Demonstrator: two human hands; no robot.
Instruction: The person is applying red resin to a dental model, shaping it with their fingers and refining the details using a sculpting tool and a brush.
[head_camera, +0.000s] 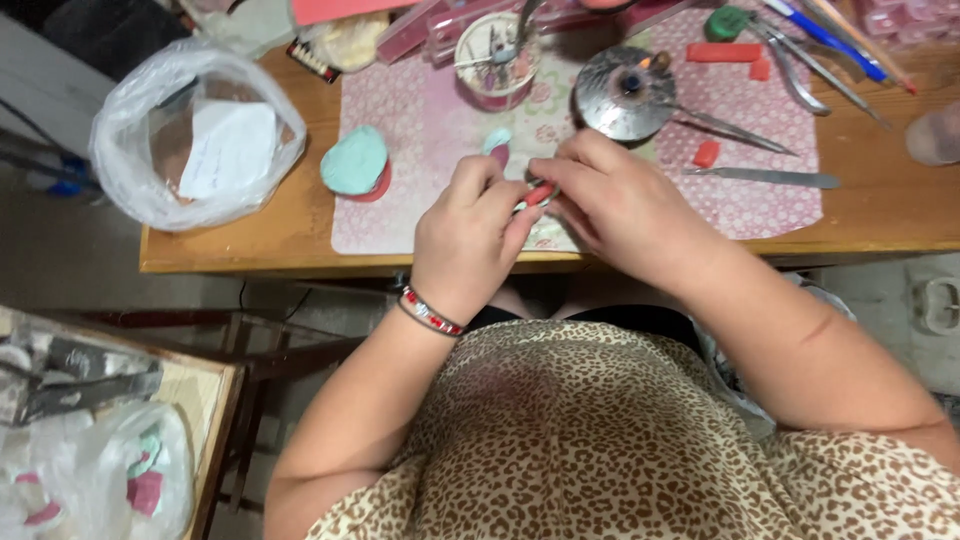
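Pinching a small red piece (541, 192) between us, we have both hands meeting over the pink patterned mat (430, 130), our landmark for everything else. Our left hand (470, 235) clamps its grip on the near end of the piece, thumb and fingertips pressed together around it, while our right hand (620, 205) closes its fingers on the far end from above; how much of the piece lies hidden under the fingers we cannot tell. The piece sits just above the near edge of the mat, roughly at its middle.

A beaded red bracelet (430, 312) circles our left wrist, off the mat's near edge. On the mat's left part rests a pale green lump on a red base (355, 163), and a smaller green-and-red bit (497, 143) lies just beyond our fingers. At the mat's far edge stands a round cup of tools (495, 58), with a round metal dish (625, 93) to its right. Red strips (723, 52) and long metal tools (765, 177) lie on the mat's right part. Left of the mat, on the wooden counter (290, 215), a clear plastic bag (195, 130) holds white paper.
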